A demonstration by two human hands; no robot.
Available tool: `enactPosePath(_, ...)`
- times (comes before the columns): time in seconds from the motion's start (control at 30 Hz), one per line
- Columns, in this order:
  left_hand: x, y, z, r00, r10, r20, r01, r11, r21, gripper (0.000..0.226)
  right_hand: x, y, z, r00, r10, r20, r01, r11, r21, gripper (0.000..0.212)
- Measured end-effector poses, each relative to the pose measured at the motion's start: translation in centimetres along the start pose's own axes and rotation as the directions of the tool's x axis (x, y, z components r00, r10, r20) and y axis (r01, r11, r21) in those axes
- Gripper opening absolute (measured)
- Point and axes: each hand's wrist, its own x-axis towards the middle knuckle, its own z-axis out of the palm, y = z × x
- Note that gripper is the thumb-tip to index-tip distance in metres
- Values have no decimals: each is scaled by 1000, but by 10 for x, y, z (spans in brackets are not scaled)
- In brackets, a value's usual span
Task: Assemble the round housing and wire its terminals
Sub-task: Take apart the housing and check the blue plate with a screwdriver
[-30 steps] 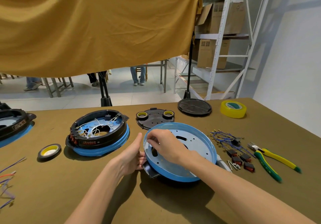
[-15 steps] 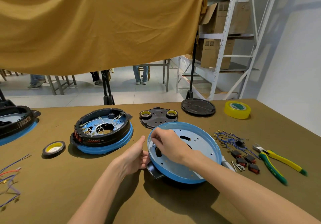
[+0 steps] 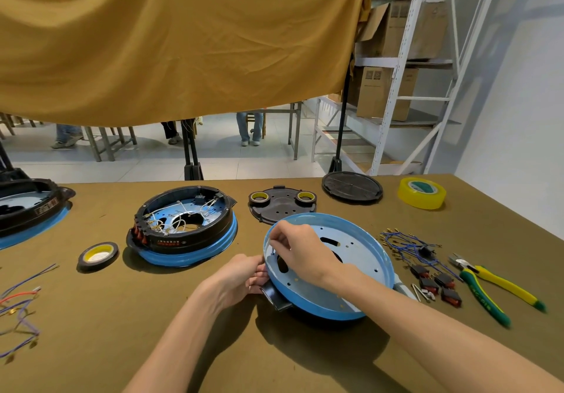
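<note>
Near the front middle of the bench [image 3: 91,347] sits the blue round housing [image 3: 360,249], open side up and tilted, its far rim raised toward the drape and its near edge low over a black part beneath. Being round, it shows no long axis. The right hand [image 3: 302,252] reaches over the housing's left inner wall, fingers [image 3: 276,237] curled and pinching a small upright pin-like piece there; what that piece is cannot be told. The left hand [image 3: 241,276] grips the housing's outer left edge, fingers curled against the rim and the black tab below it.

Just right of the housing lie blue terminal wires [image 3: 403,243], black switches [image 3: 433,283] and green-and-yellow pliers [image 3: 485,289]. Beyond the housing rests a black plate [image 3: 280,206] carrying two tape rolls, with a black disc [image 3: 352,186] and a yellow tape roll [image 3: 422,193] farther right. Left of the housing stands a wired assembly [image 3: 183,225] with a black ring on a blue base, then a black-rimmed tape roll [image 3: 97,254] and loose coloured wires [image 3: 21,307]. The right forearm crosses the housing's near right rim.
</note>
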Motion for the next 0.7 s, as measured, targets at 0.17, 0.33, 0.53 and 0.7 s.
enactPosePath(0.17, 1, -1, 2, 1000, 28, 8, -28, 999, 26, 40, 1, 4, -2, 992, 124, -20, -119, 982, 145, 4)
enactPosePath(0.33, 2, -2, 4, 999, 27, -26, -26, 999, 34, 42, 6, 2, -5, 999, 12, 48, -13, 1000, 19, 10)
enactPosePath(0.53, 5, -2, 5, 997, 18, -70, -14, 998, 69, 42, 8, -3, -7, 997, -58, 58, 63, 992, -105, 10)
enactPosePath(0.7, 9, -1, 6, 996, -8, -90, 14, 998, 63, 45, 7, -11, 1, 985, -74, 158, 114, 959, -258, 6)
